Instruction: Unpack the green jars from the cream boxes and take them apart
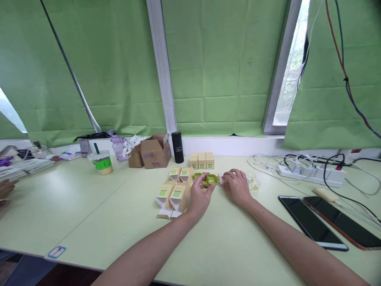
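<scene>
My left hand (pixel 200 196) grips a small green plastic piece, shaped like a shallow cup (pixel 212 180), between thumb and fingers. Just right of it, my right hand (pixel 238 188) pinches a small whitish piece (pixel 222 179) close to the cup's edge; whether the two touch I cannot tell. Behind my left fingers more green plastic (pixel 197 174) shows, partly hidden. Beside my left hand stand several small tan boxes with green labels, the front ones (pixel 163 194) with white flaps open. Past my right hand lie clear round plastic pieces (pixel 253 184) with yellow centres.
Closed tan boxes (pixel 202 161) stand in a row at the back, near a black bottle (pixel 177 147) and a cardboard carton (pixel 155 153). A drink cup (pixel 102 163) is at left. Two phones (pixel 312 222) and a power strip (pixel 315 174) with tangled cables occupy the right.
</scene>
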`<action>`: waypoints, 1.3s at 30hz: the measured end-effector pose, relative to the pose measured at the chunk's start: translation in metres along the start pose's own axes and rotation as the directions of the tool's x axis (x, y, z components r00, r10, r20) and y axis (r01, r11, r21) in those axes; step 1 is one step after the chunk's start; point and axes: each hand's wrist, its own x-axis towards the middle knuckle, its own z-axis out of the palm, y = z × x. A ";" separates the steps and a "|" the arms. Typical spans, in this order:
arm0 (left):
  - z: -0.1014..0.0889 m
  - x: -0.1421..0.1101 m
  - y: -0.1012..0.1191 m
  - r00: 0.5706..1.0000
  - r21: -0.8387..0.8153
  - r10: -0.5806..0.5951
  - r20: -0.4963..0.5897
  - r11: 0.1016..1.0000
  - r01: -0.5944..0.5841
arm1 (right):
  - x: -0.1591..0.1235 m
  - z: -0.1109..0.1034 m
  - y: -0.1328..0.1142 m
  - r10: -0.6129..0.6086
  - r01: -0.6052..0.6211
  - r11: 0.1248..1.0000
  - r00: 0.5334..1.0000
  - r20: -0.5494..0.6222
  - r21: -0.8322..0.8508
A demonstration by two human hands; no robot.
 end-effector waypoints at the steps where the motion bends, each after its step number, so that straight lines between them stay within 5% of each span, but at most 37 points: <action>1: 0.000 0.000 0.000 1.000 0.001 0.000 -0.002 1.000 0.000 | 0.000 0.000 0.000 -0.001 0.001 1.000 1.000 0.005 -0.013; 15: 0.001 0.001 0.001 0.999 -0.048 0.046 -0.003 0.998 -0.046 | -0.002 -0.003 0.002 0.031 -0.030 0.999 0.999 0.021 -0.028; 27: 0.006 -0.004 0.017 0.991 -0.120 0.110 0.072 0.988 -0.101 | -0.005 -0.037 -0.029 0.168 -0.099 0.895 0.978 -0.122 0.436; 39: 0.016 -0.009 0.008 0.972 -0.246 0.005 0.234 0.968 0.054 | -0.019 -0.043 -0.048 0.218 -0.093 0.764 0.969 -0.119 0.639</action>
